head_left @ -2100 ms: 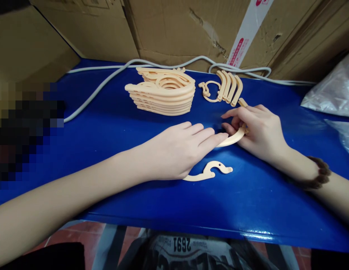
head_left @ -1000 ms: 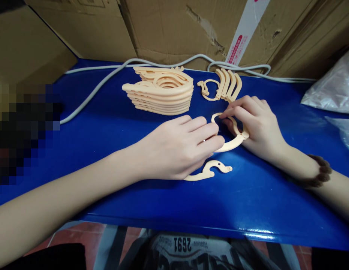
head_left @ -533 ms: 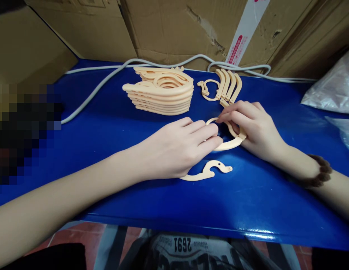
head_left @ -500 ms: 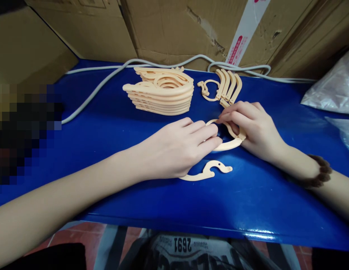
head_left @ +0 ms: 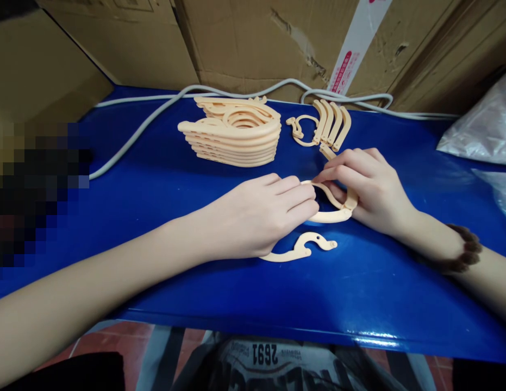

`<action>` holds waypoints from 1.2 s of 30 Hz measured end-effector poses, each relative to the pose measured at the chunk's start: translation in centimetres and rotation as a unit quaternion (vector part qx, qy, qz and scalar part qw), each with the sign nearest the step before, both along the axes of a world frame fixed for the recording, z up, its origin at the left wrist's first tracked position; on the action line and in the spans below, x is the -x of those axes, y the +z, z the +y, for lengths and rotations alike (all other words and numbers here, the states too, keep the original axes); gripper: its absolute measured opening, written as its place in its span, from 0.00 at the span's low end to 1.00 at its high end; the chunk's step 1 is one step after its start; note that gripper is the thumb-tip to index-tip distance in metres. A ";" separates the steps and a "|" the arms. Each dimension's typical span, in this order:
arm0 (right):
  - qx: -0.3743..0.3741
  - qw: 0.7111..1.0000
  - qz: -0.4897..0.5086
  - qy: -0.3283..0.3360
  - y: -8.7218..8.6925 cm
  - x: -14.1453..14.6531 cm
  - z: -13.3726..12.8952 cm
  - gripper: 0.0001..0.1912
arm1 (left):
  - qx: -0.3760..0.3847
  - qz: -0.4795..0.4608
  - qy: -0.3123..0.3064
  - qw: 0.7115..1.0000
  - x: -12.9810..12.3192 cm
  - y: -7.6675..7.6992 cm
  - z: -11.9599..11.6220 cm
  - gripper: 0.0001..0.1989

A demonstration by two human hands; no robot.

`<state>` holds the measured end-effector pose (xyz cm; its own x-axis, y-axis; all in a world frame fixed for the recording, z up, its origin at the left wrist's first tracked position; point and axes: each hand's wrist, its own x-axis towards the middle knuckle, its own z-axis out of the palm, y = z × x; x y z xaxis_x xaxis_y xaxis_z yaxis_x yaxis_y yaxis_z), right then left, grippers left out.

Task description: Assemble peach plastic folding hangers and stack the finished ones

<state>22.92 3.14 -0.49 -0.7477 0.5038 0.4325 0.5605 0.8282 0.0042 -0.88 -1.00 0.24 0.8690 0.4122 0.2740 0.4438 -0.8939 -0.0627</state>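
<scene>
Both my hands hold one cream plastic folding hanger (head_left: 332, 216) low over the blue table. My left hand (head_left: 269, 214) grips its left side with curled fingers that hide that end. At the jointed right end, my right hand (head_left: 364, 184) is closed on the hanger, its fingertips at the upper curved piece. A loose cream piece with a hook shape (head_left: 301, 247) lies on the table just below my left hand, which partly covers it. One straight cream piece (head_left: 327, 152) pokes out beyond my right fingers.
A stack of folded cream hangers (head_left: 232, 136) stands at the back. Right of it lie several curved arm pieces (head_left: 331, 125) and a ring-like piece (head_left: 305, 131). A white cable (head_left: 147, 120) runs before the cardboard boxes (head_left: 253, 43). A plastic bag (head_left: 481, 122) sits at the right.
The held hanger has shifted slightly toward me and turned a little, with my fingers moving along with it. The stack and the loose pieces have stayed put.
</scene>
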 end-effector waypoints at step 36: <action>-0.171 0.985 -0.017 0.033 0.5 -0.1 -0.5 0.03 | -0.011 0.019 -0.003 1.000 -0.3 -0.2 -0.5 0.06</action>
<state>22.97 2.64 0.06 -0.7906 0.2834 0.5428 0.5007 0.8095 0.3066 -0.61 -1.45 0.04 0.8817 0.4006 0.2490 0.4348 -0.8950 -0.0997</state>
